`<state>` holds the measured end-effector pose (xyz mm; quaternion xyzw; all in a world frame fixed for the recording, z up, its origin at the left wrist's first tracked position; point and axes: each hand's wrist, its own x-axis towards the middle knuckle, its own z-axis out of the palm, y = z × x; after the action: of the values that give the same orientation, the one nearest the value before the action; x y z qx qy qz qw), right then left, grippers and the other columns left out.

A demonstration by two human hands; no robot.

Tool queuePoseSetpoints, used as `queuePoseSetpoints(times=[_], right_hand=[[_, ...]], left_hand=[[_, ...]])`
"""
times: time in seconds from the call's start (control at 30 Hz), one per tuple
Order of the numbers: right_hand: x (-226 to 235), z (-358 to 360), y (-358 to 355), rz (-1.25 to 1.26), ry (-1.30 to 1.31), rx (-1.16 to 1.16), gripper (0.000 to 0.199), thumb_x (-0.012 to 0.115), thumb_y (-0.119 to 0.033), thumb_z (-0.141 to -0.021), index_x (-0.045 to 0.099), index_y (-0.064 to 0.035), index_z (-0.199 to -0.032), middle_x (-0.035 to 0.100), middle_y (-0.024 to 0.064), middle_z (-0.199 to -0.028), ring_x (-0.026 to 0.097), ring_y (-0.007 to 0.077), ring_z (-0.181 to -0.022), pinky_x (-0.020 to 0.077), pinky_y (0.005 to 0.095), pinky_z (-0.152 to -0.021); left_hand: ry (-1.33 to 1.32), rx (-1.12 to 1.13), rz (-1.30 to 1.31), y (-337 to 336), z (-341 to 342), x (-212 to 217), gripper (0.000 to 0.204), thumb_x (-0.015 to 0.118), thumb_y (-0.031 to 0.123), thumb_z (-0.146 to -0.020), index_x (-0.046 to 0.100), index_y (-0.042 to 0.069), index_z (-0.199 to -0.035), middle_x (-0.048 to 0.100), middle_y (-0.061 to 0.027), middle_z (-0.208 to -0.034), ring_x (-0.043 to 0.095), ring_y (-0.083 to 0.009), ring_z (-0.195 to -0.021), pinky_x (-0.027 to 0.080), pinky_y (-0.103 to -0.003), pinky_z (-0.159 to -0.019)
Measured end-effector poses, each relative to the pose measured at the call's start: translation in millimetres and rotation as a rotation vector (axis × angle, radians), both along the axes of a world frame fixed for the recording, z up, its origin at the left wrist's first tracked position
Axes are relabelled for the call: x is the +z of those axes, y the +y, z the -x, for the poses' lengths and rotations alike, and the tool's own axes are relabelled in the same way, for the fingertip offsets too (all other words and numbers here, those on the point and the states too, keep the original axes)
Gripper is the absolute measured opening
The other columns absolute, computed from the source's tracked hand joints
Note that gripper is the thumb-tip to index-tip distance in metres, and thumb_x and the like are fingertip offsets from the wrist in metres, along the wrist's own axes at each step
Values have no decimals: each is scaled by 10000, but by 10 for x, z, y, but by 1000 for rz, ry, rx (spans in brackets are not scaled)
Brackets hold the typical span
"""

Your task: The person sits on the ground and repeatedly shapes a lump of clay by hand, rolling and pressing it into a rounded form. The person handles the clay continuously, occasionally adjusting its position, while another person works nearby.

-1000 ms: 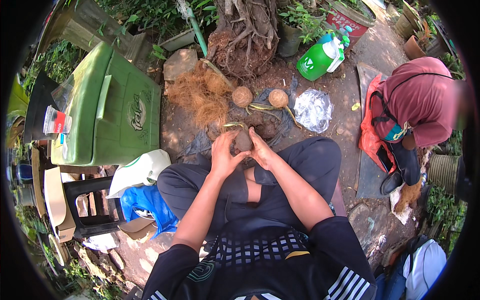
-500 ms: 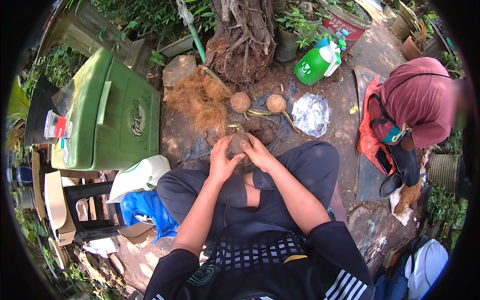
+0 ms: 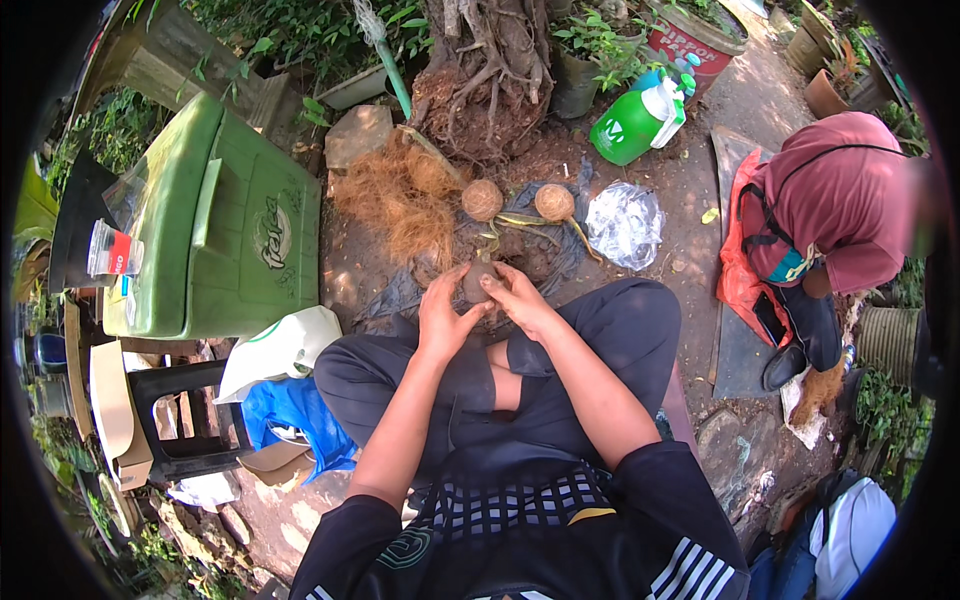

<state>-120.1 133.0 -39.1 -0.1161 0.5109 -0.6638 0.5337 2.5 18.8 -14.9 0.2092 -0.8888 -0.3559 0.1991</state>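
Between my two cupped palms is a rounded ball of brown soil (image 3: pixel 478 281) with a small green shoot at its far side. My left hand (image 3: pixel 443 318) curves around its left side, and my right hand (image 3: pixel 520 305) presses on its right with the thumb over the top. Just beyond lies loose dark soil (image 3: pixel 530 258) on a black plastic sheet (image 3: pixel 400 297). Two fibre-wrapped balls, a left one (image 3: pixel 482 200) and a right one (image 3: pixel 553 202), sit farther off with long yellow-green leaves (image 3: pixel 527 219) trailing from them. Loose coconut fibre (image 3: pixel 390 200) is heaped to their left.
A large green box (image 3: pixel 255 230) stands at left, near a white bag (image 3: pixel 280 350) and blue bag (image 3: pixel 300 415). Crumpled clear plastic (image 3: pixel 624 227) and a green spray bottle (image 3: pixel 630 125) lie beyond on the right. Another person (image 3: pixel 825 200) crouches at right. A tree trunk (image 3: pixel 485 70) rises ahead.
The soil ball has tipped or turned slightly in my hands, so its shoot now points more away from me. My hands stay around it in nearly the same place.
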Motion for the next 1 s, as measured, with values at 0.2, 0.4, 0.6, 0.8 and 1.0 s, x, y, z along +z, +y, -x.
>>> queuePoseSetpoints(times=[0.2,0.4,0.6,0.8,1.0], right_hand=[[35,-41,41,27,184,25,720,673,-277,-955,315,97,-1455,560,152,-1267,544,169,-1141,460,314,-942],[-155,-27,-7,29,490,42,659,704,-306,-911,454,103,-1365,613,232,-1248,607,259,-1160,480,355,-967],[-189,-31,-3,-35,662,18,697,743,-344,-856,498,102,-1334,608,282,-1255,597,337,-1203,460,384,-1006],[-105,-31,4,-34,678,24,699,747,-331,-847,496,95,-1341,603,284,-1266,589,345,-1215,450,388,-1021],[-41,-26,3,-57,725,32,695,751,-323,-841,499,88,-1342,594,280,-1282,583,341,-1224,445,390,-1027]], left_hand=[[-27,16,-57,22,-46,34,703,840,190,-656,559,69,-1289,615,-131,-1240,576,-323,-1181,444,-424,-993],[-58,34,23,57,-18,85,675,813,181,-658,557,75,-1273,596,-120,-1248,570,-323,-1172,433,-424,-972],[-91,24,28,30,-4,63,647,795,151,-650,561,75,-1248,597,-123,-1216,572,-335,-1152,437,-433,-959],[-77,50,14,54,-8,54,613,783,135,-660,562,79,-1228,596,-126,-1205,572,-342,-1148,434,-437,-962],[-90,30,53,40,-11,37,622,770,128,-673,546,81,-1251,588,-136,-1218,566,-343,-1155,432,-440,-962]])
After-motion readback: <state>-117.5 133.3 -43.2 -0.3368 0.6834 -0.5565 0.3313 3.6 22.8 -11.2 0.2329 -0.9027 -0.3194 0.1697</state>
